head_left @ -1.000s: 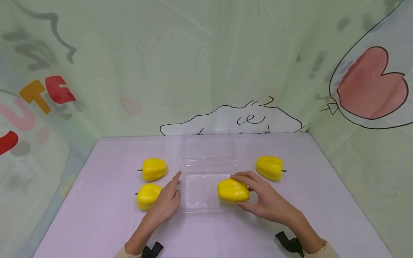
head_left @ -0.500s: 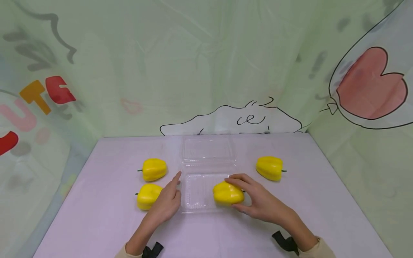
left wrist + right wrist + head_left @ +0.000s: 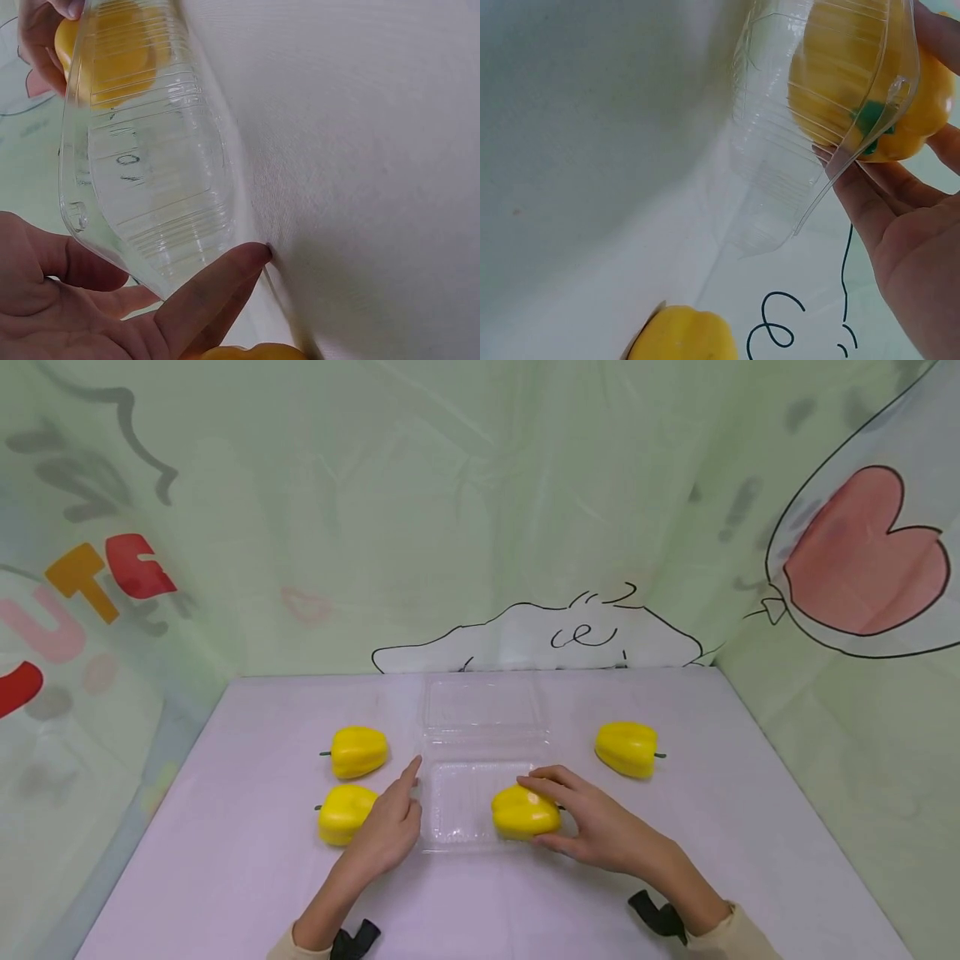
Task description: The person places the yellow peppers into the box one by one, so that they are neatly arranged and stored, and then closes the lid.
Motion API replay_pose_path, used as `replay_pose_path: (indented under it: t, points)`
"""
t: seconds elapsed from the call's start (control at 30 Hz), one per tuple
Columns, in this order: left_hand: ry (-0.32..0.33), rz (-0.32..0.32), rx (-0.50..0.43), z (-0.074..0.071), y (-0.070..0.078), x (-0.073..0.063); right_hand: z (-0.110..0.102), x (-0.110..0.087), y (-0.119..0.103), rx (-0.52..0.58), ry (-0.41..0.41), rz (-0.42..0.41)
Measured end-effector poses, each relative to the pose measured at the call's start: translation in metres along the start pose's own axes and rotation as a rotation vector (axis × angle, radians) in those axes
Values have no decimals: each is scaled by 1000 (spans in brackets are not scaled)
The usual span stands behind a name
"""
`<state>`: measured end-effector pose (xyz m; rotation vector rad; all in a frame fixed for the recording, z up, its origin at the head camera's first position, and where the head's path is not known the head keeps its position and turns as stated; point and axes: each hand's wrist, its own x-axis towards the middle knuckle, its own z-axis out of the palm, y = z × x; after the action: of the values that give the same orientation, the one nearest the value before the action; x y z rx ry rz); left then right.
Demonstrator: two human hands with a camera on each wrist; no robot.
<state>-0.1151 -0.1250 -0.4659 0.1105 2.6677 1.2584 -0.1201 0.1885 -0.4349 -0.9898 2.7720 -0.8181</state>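
My right hand (image 3: 592,818) grips a yellow bell pepper (image 3: 521,812) between thumb and fingers, inside the right part of a clear plastic clamshell container (image 3: 465,802). Through the container's ribbed wall, the right wrist view shows the pepper's green stem (image 3: 871,120) turned toward my palm. On the other side my left hand (image 3: 386,831) stands at the container's left edge, index finger fairly straight; its fingertips come down to the tabletop in the left wrist view. The container's lid (image 3: 483,706) lies folded back, away from me.
Two yellow peppers lie on the left, one farther back (image 3: 358,752) and a nearer pepper (image 3: 343,817) partly behind my left hand. Another pepper (image 3: 628,749) lies at the back right. Printed cloth walls (image 3: 480,527) surround the white table (image 3: 480,910).
My right hand has moved left and slightly toward me, bringing the pepper from the container's right edge down into its right part. My left hand has stayed put.
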Motion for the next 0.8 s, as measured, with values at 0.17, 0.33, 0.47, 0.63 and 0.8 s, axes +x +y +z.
replay_pose_path:
  t: [0.17,0.33,0.47,0.63,0.8]
  points:
    - [2,-2,0,0,0,1,0,1,-1,-19,-16,-5]
    - [-4,1,-4,0,-1,1,4,1,0,-36,-18,3]
    - [1,0,-6,1,-2,2,7,2,1,-44,-26,8]
    - [6,5,-6,1,-2,1,6,4,0,-56,-57,13]
    - [1,12,-2,0,-1,0,6,5,1,-60,-70,22]
